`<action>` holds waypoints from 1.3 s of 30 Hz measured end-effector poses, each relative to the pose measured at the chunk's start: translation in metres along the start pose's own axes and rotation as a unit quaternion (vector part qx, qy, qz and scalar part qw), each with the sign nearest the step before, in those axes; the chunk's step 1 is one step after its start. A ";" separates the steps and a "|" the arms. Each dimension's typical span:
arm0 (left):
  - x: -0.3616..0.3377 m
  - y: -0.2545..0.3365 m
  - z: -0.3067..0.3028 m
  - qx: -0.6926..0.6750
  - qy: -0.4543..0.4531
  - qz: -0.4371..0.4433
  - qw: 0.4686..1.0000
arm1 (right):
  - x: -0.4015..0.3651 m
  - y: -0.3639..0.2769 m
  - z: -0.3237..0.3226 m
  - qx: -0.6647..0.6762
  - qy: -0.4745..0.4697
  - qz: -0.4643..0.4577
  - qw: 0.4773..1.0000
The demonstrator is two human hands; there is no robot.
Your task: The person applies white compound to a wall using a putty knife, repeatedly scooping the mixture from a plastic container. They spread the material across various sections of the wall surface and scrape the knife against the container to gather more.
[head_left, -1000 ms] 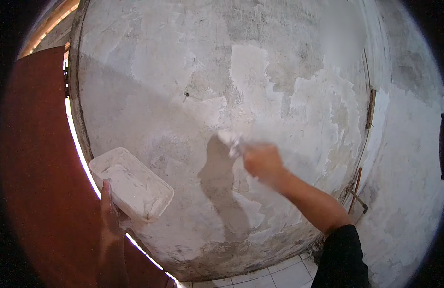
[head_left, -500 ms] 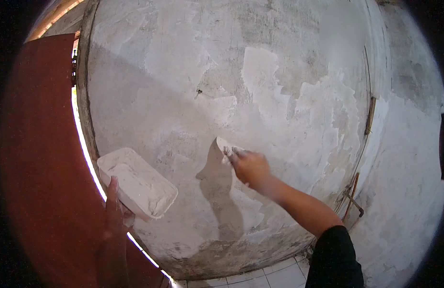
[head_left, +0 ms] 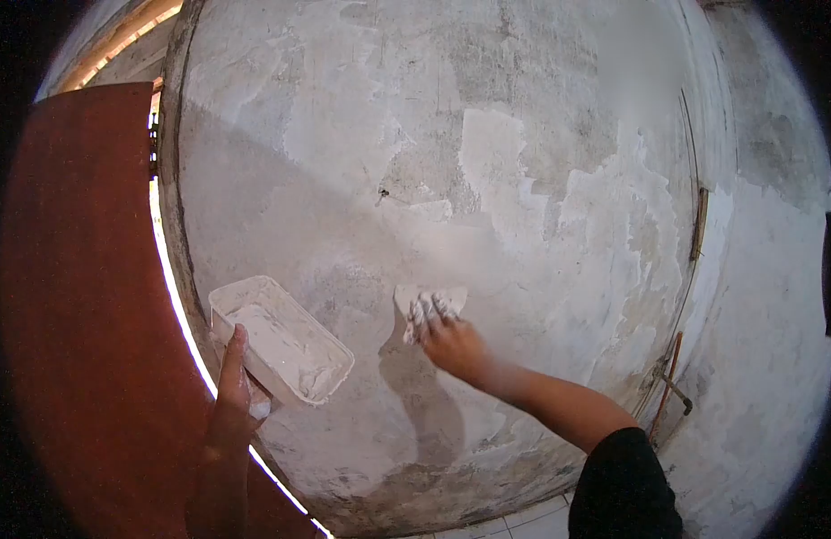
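My right hand (head_left: 456, 346) grips a putty knife (head_left: 452, 296), its wide blade up against the patchy wall (head_left: 541, 296). White putty coats my right fingers, and the handle is mostly hidden beneath them. On the left, my left hand (head_left: 235, 370) supports a rectangular plastic tub (head_left: 312, 316) from its near side, with the thumb along the wall of the tub and the other fingers largely out of sight underneath. Inside the tub lies white putty (head_left: 276, 337), smeared up the sides. The tub is tilted and held in front of the wall, left of the knife.
A reddish-brown door (head_left: 83, 296) stands at the left, with a bright gap along its edge. A small dark fitting (head_left: 384, 194) sits in the wall above the knife. A pipe (head_left: 680, 395) juts out at the right corner. White floor tiles (head_left: 536, 514) show below.
My right hand has moved slightly down the wall and turned, so the knife's blade now shows broad side on. The view has shifted a little; the tub stays in my left hand.
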State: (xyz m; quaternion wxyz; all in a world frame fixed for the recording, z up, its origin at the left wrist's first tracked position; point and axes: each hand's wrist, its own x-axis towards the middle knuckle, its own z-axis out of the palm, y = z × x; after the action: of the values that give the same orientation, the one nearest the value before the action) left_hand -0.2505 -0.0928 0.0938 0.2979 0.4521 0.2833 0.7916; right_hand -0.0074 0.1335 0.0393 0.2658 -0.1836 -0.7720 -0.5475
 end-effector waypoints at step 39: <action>-0.012 -0.033 -0.087 -0.083 -0.006 -0.071 0.994 | -0.038 0.072 -0.083 0.243 -0.063 0.232 0.940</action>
State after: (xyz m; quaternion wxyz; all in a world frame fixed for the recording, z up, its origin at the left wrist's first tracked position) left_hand -0.3153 -0.0950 0.0266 0.3915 0.4098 0.2462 0.7862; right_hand 0.0816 0.0792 0.0914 0.3730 -0.3218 -0.8325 -0.2536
